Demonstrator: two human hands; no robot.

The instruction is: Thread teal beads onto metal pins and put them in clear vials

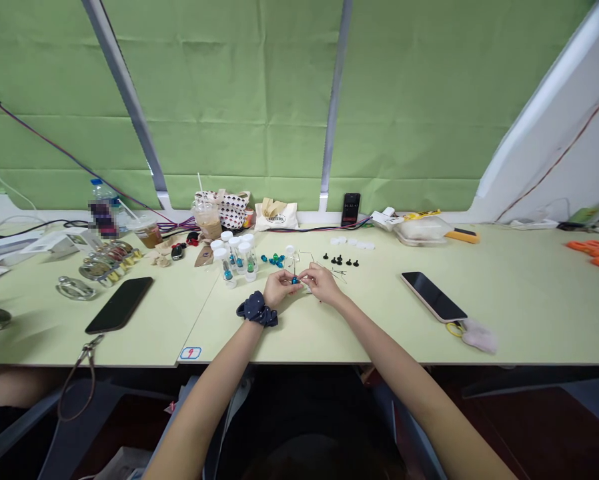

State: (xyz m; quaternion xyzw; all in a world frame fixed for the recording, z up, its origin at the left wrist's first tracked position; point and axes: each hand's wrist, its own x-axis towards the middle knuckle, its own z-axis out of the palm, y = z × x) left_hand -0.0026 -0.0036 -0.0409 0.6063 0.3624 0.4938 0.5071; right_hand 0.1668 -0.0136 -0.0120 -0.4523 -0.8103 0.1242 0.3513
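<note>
My left hand point(278, 288), with a dark dotted scrunchie point(258, 311) at its wrist, pinches a small shiny blue piece point(295, 281). A thin rod stands up from that piece. My right hand point(321, 281) meets it from the other side, fingers pinched together close to the rod; what they grip is too small to make out. Just beyond lie loose blue and green pieces point(274, 259) and several small black parts point(339, 259). Thin bent wires point(337, 272) lie beside my right hand. To the left stand clear tubes with white caps point(250, 261), blue or green pieces inside.
White caps point(361, 245) lie further back. A phone point(350, 210) leans by the wall; others lie right point(433, 297) and left point(120, 305). Drink cups point(207, 220), a plastic box point(421, 230) and orange-handled tools point(597, 253) are around. A person's leg point(19, 385) shows at left.
</note>
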